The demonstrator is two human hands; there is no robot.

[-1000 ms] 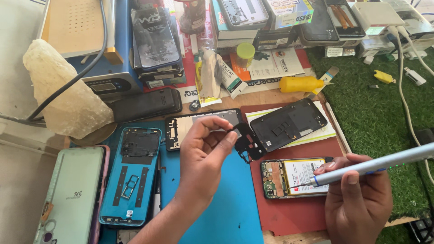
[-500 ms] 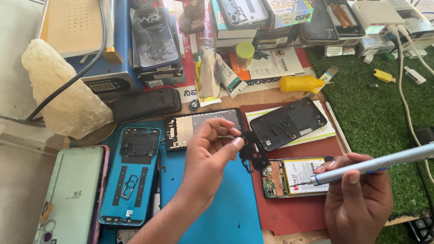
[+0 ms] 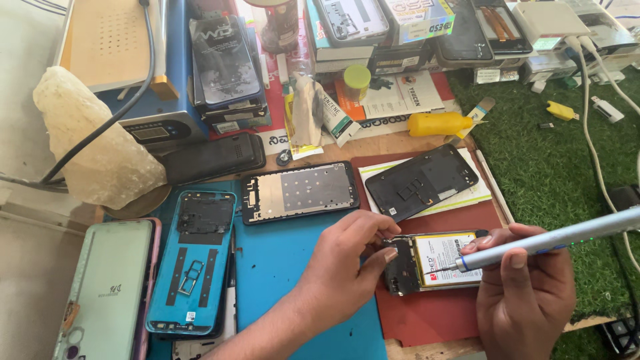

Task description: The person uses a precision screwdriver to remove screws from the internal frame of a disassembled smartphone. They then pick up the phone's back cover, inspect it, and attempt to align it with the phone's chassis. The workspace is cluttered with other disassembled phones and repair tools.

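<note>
An opened phone (image 3: 440, 260) with its battery exposed lies on a red mat (image 3: 433, 320). My left hand (image 3: 347, 267) reaches in from below. Its thumb and fingertips grip the dark upper end of this phone. My right hand (image 3: 527, 300) holds a silver pen-shaped electric screwdriver (image 3: 560, 238). The screwdriver's thin tip touches the phone next to the battery. A black inner cover (image 3: 420, 180) rests on a pale sheet just behind the phone.
A bare phone frame (image 3: 300, 192) and a blue phone back (image 3: 193, 260) lie on a blue mat (image 3: 287, 280). A green phone (image 3: 107, 293) is at the left. Behind are a yellow bottle (image 3: 437, 123), stacked boxes, a blue machine (image 3: 133, 100) and a white rock-like lump (image 3: 93, 140). Green turf (image 3: 567, 153) with cables is at the right.
My left hand moved right and down from above the bare frame, with a small dark piece in its fingers, onto the opened phone's end. The right hand with the screwdriver barely moved.
</note>
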